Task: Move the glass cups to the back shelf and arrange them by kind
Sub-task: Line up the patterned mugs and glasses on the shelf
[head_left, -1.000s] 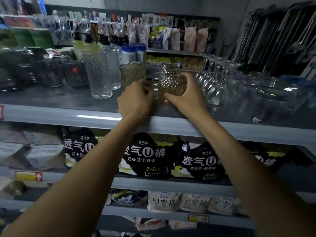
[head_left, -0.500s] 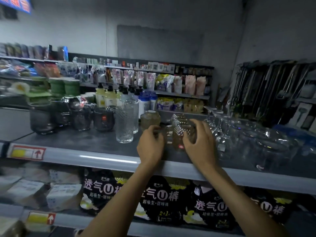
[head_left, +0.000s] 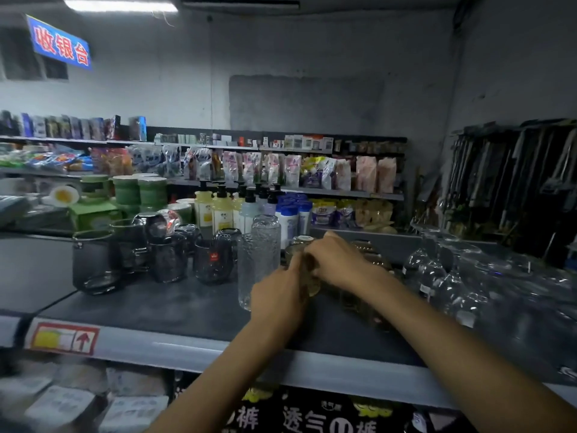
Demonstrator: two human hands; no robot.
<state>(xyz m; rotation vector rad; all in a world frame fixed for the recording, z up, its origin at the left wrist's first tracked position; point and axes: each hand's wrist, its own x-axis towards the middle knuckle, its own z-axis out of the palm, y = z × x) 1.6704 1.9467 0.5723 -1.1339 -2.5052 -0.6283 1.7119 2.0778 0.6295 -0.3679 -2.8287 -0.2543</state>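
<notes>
- The left hand (head_left: 278, 295) is grasping the amber glass cup (head_left: 309, 278) at frame centre, with its fingers curling round the cup's side.
- The right hand (head_left: 340, 264) is lying over the same cup from the right. Blur is obscuring its grip, so I cannot tell its state.
- The cup is sitting low over the shelf (head_left: 175, 307), just right of the tall textured glasses (head_left: 265, 245).
- Dark tumblers (head_left: 168, 257) are standing left of centre, and inverted stem glasses (head_left: 437, 270) are standing at right.

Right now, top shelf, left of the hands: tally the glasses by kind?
Dark smoky glasses: 7 in view
Tall clear textured tumblers: 2
Total: 9
Amber glass, gripped by the left hand and under the right hand: not left of them, so not counted.
</notes>
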